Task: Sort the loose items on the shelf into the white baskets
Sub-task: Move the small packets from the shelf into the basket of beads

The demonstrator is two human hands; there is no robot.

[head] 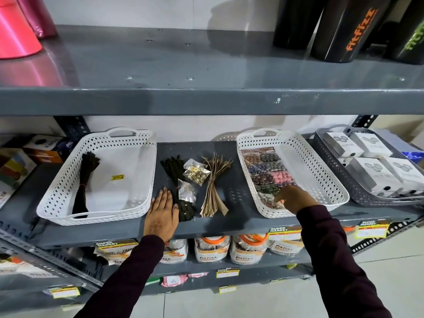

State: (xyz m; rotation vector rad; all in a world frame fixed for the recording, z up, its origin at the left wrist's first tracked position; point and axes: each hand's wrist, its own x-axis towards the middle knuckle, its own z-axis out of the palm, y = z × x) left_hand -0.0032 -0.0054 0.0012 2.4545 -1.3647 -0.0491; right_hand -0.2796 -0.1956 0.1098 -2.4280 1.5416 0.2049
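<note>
Two white baskets stand on the grey shelf. The left basket [57, 203] holds one dark zipper bundle [86, 180]. The right basket [321, 180] holds several packets of coloured buttons [266, 168]. Between them lie a black zipper bundle [174, 175], a beige zipper bundle [213, 189], a packet of gold buttons [196, 172] and a clear packet of silver pieces [187, 192]. My left hand [161, 214] lies flat on the shelf beside the black bundle, its thumb touching it. My right hand [293, 199] reaches into the right basket's near end, fingers on a clear packet [271, 200]; its grip is hidden.
A grey basket [339, 177] of white boxes stands right of the right basket. Boxes [43, 148] crowd the shelf's left end. An upper shelf [206, 99] overhangs, with black canisters [348, 28] and pink rolls [16, 35]. Jars [211, 249] fill the shelf below.
</note>
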